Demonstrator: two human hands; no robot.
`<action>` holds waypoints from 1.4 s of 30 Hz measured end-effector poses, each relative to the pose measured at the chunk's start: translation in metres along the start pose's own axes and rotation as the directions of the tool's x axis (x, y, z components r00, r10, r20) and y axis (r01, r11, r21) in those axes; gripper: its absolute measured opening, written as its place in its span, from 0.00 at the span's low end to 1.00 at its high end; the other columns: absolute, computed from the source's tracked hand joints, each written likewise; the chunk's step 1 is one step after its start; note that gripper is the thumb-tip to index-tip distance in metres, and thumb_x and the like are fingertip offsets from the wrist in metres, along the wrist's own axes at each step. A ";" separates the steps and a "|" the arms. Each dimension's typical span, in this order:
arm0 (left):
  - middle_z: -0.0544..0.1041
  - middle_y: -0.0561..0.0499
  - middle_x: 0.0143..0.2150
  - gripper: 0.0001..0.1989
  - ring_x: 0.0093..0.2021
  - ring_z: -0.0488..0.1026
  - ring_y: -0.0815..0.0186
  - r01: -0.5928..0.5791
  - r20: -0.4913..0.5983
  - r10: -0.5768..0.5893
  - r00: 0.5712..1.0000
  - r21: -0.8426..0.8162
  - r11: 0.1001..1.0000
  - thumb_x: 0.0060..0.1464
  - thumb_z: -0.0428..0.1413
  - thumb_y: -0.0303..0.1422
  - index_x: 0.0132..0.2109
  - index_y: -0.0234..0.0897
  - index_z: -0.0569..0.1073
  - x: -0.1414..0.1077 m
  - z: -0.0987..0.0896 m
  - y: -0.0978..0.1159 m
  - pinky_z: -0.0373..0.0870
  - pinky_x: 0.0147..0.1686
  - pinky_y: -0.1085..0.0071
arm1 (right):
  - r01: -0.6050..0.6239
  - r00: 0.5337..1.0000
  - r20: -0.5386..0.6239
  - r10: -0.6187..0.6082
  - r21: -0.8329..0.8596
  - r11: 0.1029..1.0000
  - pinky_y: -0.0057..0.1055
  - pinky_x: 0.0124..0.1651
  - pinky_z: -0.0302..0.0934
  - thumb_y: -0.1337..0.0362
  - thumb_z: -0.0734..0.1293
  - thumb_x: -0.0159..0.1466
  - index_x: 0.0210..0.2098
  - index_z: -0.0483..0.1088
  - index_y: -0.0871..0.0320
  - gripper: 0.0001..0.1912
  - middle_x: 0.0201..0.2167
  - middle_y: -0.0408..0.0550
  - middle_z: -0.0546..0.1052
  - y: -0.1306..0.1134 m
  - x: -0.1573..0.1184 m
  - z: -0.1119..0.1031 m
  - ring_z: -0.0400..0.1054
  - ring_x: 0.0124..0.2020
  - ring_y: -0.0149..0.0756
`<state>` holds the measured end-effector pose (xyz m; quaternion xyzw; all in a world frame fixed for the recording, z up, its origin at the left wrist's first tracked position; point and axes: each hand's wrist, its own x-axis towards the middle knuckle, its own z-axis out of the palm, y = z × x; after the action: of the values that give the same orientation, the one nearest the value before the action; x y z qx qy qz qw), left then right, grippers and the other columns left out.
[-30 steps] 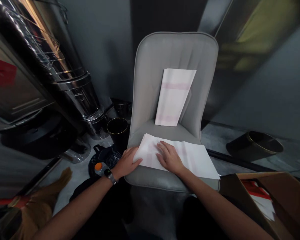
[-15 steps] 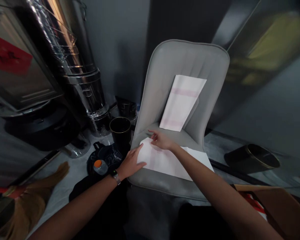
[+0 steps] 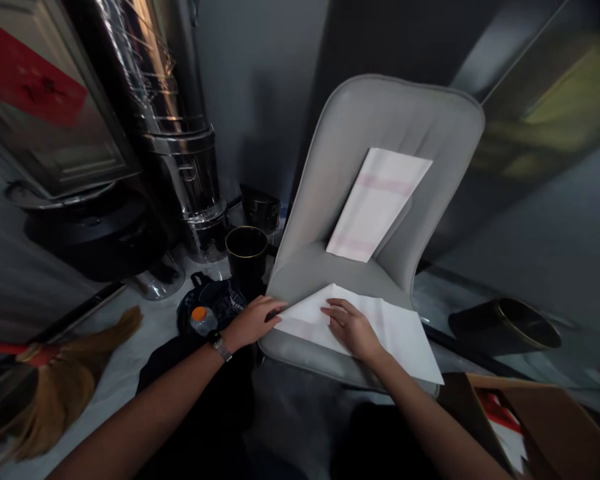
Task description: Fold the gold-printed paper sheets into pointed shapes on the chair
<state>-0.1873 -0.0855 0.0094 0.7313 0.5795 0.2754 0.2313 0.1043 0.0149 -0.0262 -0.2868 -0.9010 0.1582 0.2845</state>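
Observation:
A folded white sheet with faint pink bands [image 3: 403, 340] lies on the grey upholstered chair seat [image 3: 300, 273]. My right hand [image 3: 353, 328] rests flat on its middle, fingers pointing left. My left hand [image 3: 254, 323] is at the sheet's left corner, with its fingertips touching that edge, and a watch sits on the left wrist. A second folded sheet with pink bands [image 3: 377, 203] leans against the chair back [image 3: 395, 110]. The sheet's underside is hidden.
Stacked steel containers [image 3: 180, 167] and a gold-rimmed black cup [image 3: 247, 253] stand left of the chair, near a bottle with an orange cap [image 3: 203, 320]. A straw broom [image 3: 55, 393] lies at far left. A cardboard box [image 3: 545, 420] sits at lower right.
My right hand has moved from the sheet's far edge back down onto its middle. The view has swung, so the chair sits further right in the frame.

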 end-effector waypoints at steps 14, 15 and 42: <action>0.60 0.43 0.74 0.31 0.74 0.55 0.54 -0.337 0.162 0.311 0.937 0.177 0.925 0.65 0.60 0.38 0.71 0.47 0.61 0.006 0.034 0.014 0.56 0.71 0.49 | 0.037 0.999 -0.025 -0.040 -0.097 0.995 0.53 0.54 0.65 0.71 0.68 0.58 0.43 0.75 0.56 0.13 0.51 0.59 0.77 -0.005 -0.013 0.005 0.69 0.53 0.54; 0.59 0.43 0.74 0.31 0.74 0.54 0.54 -0.341 0.168 0.313 0.935 0.171 0.924 0.65 0.59 0.37 0.71 0.47 0.61 0.006 0.036 0.014 0.56 0.72 0.49 | 0.026 1.000 0.007 -0.025 -0.096 0.995 0.53 0.54 0.64 0.70 0.69 0.58 0.42 0.74 0.56 0.12 0.52 0.59 0.77 -0.008 -0.013 0.001 0.68 0.53 0.55; 0.64 0.45 0.72 0.24 0.72 0.61 0.58 -0.287 0.128 0.270 0.954 0.144 0.947 0.68 0.56 0.38 0.68 0.45 0.66 0.033 0.043 0.009 0.59 0.71 0.54 | -0.075 0.995 0.055 0.078 -0.057 0.996 0.57 0.70 0.55 0.62 0.62 0.73 0.66 0.66 0.55 0.23 0.66 0.55 0.70 -0.007 -0.026 -0.003 0.61 0.69 0.47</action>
<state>-0.1466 -0.0558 -0.0121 0.8356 0.4776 0.2184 0.1610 0.1208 -0.0062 -0.0320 -0.3240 -0.9011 0.1524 0.2447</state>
